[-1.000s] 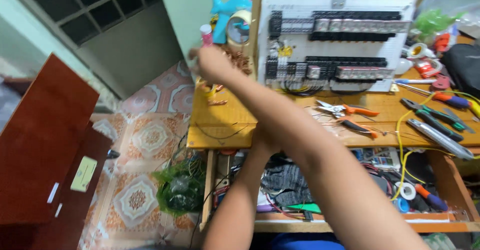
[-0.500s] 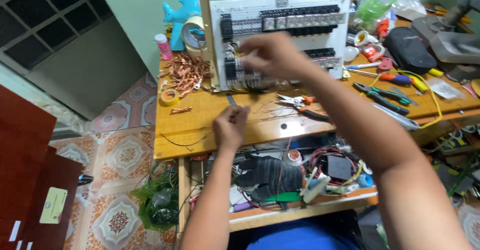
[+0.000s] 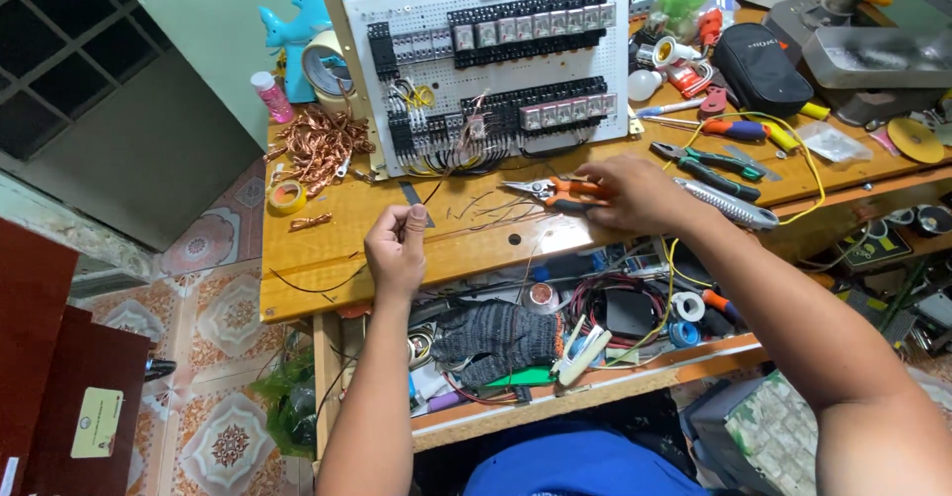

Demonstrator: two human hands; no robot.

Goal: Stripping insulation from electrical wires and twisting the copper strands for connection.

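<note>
On wooden bench [image 3: 327, 258], R hand [image 3: 635, 190] rests on orange-handled metal cutters [image 3: 555, 190], fingers curled over the grips. L hand [image 3: 397, 248] closed, pinching thin dark wire [image 3: 436, 190] w/ fingertips, below white perforated relay board [image 3: 496, 69].

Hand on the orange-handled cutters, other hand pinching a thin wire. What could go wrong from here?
1. The right hand covers the orange-handled cutters, whose pointed tips face the left hand pinching the thin wire; a slip could nick fingers.
2. Loose wire strands lie around the cutters and could snag or get swept off the workbench.
</note>
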